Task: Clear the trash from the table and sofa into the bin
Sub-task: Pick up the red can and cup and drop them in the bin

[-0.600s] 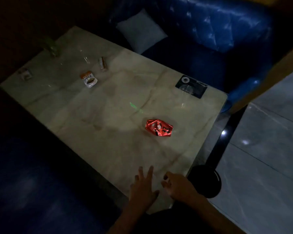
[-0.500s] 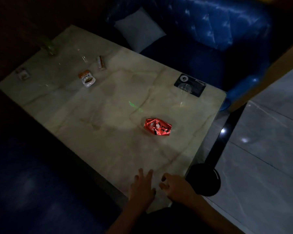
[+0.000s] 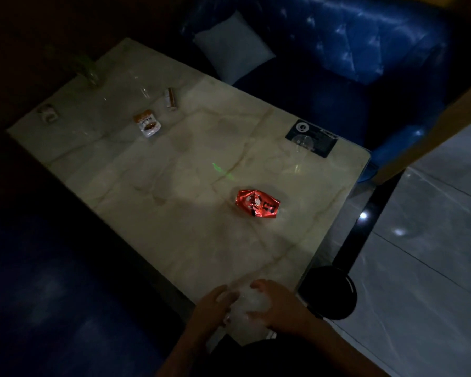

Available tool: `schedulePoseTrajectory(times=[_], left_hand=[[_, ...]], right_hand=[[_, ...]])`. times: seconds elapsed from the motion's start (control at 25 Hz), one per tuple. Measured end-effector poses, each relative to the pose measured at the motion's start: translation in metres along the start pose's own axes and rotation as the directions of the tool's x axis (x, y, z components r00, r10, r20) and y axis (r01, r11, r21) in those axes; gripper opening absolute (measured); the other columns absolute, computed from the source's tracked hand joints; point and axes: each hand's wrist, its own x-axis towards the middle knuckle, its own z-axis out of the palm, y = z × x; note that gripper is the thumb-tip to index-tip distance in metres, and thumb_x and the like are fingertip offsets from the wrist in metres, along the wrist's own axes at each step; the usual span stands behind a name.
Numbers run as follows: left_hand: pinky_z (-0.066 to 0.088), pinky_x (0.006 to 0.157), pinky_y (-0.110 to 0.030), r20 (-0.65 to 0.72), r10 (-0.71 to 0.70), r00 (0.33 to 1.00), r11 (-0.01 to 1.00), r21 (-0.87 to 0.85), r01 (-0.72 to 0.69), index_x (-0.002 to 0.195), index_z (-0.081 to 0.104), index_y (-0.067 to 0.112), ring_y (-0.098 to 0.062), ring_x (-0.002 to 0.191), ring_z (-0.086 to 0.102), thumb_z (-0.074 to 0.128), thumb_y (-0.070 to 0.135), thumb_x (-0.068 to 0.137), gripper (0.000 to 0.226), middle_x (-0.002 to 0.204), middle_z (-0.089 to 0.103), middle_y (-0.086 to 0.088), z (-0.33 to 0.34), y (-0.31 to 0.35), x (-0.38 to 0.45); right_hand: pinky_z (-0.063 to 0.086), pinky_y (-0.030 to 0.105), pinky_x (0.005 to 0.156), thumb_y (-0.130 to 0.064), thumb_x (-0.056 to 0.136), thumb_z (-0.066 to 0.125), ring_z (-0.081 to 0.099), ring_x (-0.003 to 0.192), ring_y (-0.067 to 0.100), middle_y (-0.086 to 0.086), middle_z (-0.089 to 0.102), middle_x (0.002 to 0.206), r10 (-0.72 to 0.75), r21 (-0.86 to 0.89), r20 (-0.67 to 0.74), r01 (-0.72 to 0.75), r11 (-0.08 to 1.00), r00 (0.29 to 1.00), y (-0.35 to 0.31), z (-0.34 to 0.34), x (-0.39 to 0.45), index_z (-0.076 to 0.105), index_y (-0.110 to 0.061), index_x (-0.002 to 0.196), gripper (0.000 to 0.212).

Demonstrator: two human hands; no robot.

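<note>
At the near corner of the marble table (image 3: 191, 213) my left hand (image 3: 211, 308) and my right hand (image 3: 279, 303) are cupped round a pale crumpled wad of plastic or paper (image 3: 249, 306). A red foil wrapper (image 3: 257, 204) lies flat on the table in front of them. Farther off lie a brown-and-white snack packet (image 3: 147, 123), a small brown wrapper (image 3: 170, 98) and another small packet (image 3: 48, 112) at the far left edge. The round black bin (image 3: 331, 291) stands on the floor just right of my right hand.
A blue tufted sofa (image 3: 351, 42) with a pale cushion (image 3: 233, 47) runs along the far side. A dark card (image 3: 312, 138) and clear glasses (image 3: 90, 74) sit on the table. Dark blue seating (image 3: 52, 281) is on the left, tiled floor (image 3: 424, 254) on the right.
Both hands were spread apart on the table edge; now they have closed together round the pale crumpled wad. The view has shifted slightly.
</note>
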Motion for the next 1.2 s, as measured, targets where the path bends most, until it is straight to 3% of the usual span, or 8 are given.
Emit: schedulePoseTrajectory(times=[0.16,0.36,0.44,0.52,0.72,0.88,0.96,1.2], left_hand=[[0.045,0.045,-0.022,0.001,-0.041,0.999,0.992,-0.122,0.041,0.084,0.072,0.02,-0.015,0.048,0.063,0.06,0.04,0.089,0.024,0.059,0.068,-0.003,0.008,0.001,-0.019],[0.043,0.05,-0.024,-0.061,-0.071,0.996,0.941,-0.336,0.046,0.094,0.065,0.017,-0.016,0.059,0.061,0.059,0.036,0.092,0.019,0.073,0.065,-0.005,0.007,0.012,-0.035],[0.048,0.059,-0.029,-0.019,-0.034,0.999,0.955,-0.295,0.027,0.101,0.065,0.018,-0.021,0.074,0.065,0.06,0.032,0.092,0.017,0.087,0.068,-0.007,0.005,0.012,-0.041],[0.056,0.071,-0.039,-0.026,0.021,0.999,0.973,-0.228,-0.026,0.112,0.064,0.013,-0.026,0.085,0.069,0.063,0.023,0.092,0.023,0.1,0.07,-0.013,0.003,0.008,-0.041],[0.057,0.073,-0.032,-0.093,0.091,0.991,0.985,-0.136,-0.103,0.113,0.064,0.016,-0.015,0.082,0.071,0.071,0.034,0.084,0.035,0.097,0.073,-0.007,0.002,-0.001,-0.039],[0.058,0.082,-0.045,-0.079,0.126,0.989,0.98,-0.144,-0.137,0.092,0.068,0.02,-0.019,0.081,0.073,0.059,0.043,0.091,0.025,0.086,0.075,-0.005,0.003,-0.002,-0.034],[0.056,0.079,-0.04,-0.068,0.131,0.989,0.987,-0.083,-0.136,0.085,0.069,0.017,-0.019,0.078,0.071,0.052,0.047,0.094,0.035,0.08,0.075,-0.006,-0.001,-0.002,-0.023],[0.048,0.07,-0.028,0.044,0.297,0.954,0.886,0.361,-0.292,0.08,0.064,0.02,-0.011,0.071,0.065,0.057,0.037,0.093,0.022,0.074,0.07,0.001,-0.002,0.034,0.003]], right_hand=[[0.043,0.016,0.082,-0.087,0.049,0.06,0.057,0.102,-0.001,-0.021,0.059,0.112,0.019,-0.006,0.068,-0.019,1.0,0.997,-0.007,0.015,-0.005,0.048,-0.041,0.127,0.091],[0.055,0.025,0.062,-0.066,0.043,0.079,0.066,0.077,0.008,-0.003,0.066,0.096,0.13,0.357,-0.086,-0.091,0.93,0.988,-0.013,0.025,-0.007,0.056,-0.035,0.109,0.076],[0.053,0.021,0.056,-0.069,0.041,0.078,0.064,0.069,-0.001,-0.008,0.064,0.086,0.13,0.383,-0.07,-0.093,0.919,0.989,-0.019,0.028,-0.01,0.052,-0.035,0.112,0.082],[0.053,0.016,0.07,-0.074,0.045,0.074,0.063,0.076,-0.013,-0.015,0.069,0.09,0.112,0.289,-0.011,-0.104,0.952,0.994,-0.026,0.031,-0.013,0.051,-0.035,0.115,0.083],[0.052,0.023,0.084,-0.04,0.069,0.085,0.066,0.099,0.012,0.001,0.068,0.112,0.154,0.361,-0.052,-0.126,0.924,0.987,-0.044,0.033,-0.006,0.039,-0.025,0.132,0.08],[0.052,0.019,0.07,-0.019,0.089,0.069,0.067,0.075,0.004,-0.006,0.072,0.079,0.156,0.46,0.022,-0.149,0.875,0.987,-0.054,0.016,0.002,0.073,-0.009,0.095,0.012],[0.047,0.017,0.066,-0.025,0.088,0.07,0.063,0.069,0.001,-0.009,0.069,0.069,0.136,0.449,0.055,-0.146,0.882,0.989,-0.051,0.011,0.0,0.071,-0.023,0.071,0.017],[0.048,0.022,0.078,-0.021,0.077,0.083,0.067,0.087,0.02,-0.008,0.066,0.082,0.42,0.66,-0.249,-0.165,0.733,0.873,-0.007,-0.006,-0.001,0.063,-0.02,0.084,0.022]])
